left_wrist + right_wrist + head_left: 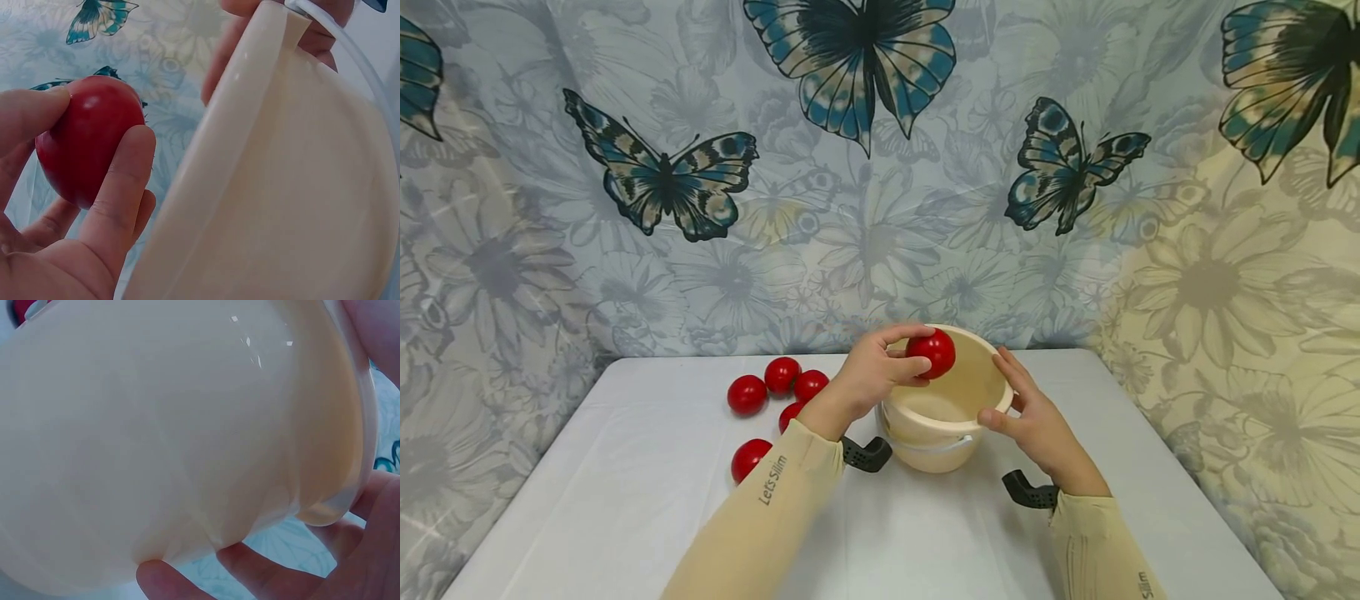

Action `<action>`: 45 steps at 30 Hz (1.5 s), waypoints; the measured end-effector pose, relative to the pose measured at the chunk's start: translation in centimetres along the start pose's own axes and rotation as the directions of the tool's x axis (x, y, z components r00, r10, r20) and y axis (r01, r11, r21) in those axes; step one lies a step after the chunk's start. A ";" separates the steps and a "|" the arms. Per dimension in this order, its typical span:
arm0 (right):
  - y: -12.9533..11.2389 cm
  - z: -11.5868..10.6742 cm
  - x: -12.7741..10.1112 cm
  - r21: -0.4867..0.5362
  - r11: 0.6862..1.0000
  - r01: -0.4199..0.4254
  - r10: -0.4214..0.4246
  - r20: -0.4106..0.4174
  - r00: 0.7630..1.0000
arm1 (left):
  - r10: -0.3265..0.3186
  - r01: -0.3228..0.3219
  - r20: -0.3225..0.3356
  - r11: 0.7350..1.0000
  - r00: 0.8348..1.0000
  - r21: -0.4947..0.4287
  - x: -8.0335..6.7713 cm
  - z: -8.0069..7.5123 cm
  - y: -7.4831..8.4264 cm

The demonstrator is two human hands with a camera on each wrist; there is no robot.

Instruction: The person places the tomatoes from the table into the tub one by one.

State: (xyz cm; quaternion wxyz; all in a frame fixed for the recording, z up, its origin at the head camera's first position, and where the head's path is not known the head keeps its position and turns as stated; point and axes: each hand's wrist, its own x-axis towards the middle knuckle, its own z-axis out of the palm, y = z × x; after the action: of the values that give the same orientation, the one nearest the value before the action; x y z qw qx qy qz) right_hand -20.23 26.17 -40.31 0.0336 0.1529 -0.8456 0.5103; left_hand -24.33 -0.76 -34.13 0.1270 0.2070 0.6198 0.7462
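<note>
The left hand (880, 368) pinches a red ball (934, 353) between thumb and bent fingers, above the mouth of a cream bucket (936, 461) and clear of its rim, while the right hand (1036, 423), thumb and fingers parted, holds the bucket's right side, some fingertips hidden behind it in the head view. The bucket's inner floor is hard to make out. Beyond, on the white table (602, 500), lie five more red balls (747, 395), two partly covered by the left forearm.
</note>
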 end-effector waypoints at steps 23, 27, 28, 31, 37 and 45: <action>0.1 0.0 0.0 -0.006 1.000 0.013 -0.013 0.003 1.000 | 0.001 -0.001 -0.010 0.999 1.000 0.037 0.5 0.4 -0.9; 0.1 0.0 0.0 -0.008 1.000 0.012 -0.012 -0.002 1.000 | -0.010 0.010 -0.004 1.000 1.000 0.030 0.5 0.3 -1.0; 0.1 0.1 0.0 -0.009 1.000 0.012 -0.012 -0.003 1.000 | -0.018 0.018 -0.004 0.999 1.000 0.028 0.5 0.3 -1.0; 0.2 0.1 0.1 -0.012 1.000 0.012 -0.012 -0.008 1.000 | -0.039 0.039 0.000 0.999 0.999 0.021 0.4 0.2 -1.0; 0.3 0.2 0.2 -0.016 1.000 0.004 -0.004 -0.013 1.000 | -0.048 0.048 0.011 0.998 0.999 0.026 0.4 0.2 -0.9; 0.1 0.1 0.1 0.003 1.000 0.004 -0.004 -0.012 1.000 | -0.060 0.059 0.015 0.997 0.998 0.041 0.4 0.1 -0.9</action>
State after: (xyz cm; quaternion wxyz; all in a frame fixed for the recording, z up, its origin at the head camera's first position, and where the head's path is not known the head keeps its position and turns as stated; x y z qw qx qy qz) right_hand -20.35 26.08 -40.46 0.0396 0.1516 -0.8443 0.5125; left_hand -24.69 -0.37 -34.92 0.1498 0.1970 0.6396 0.7278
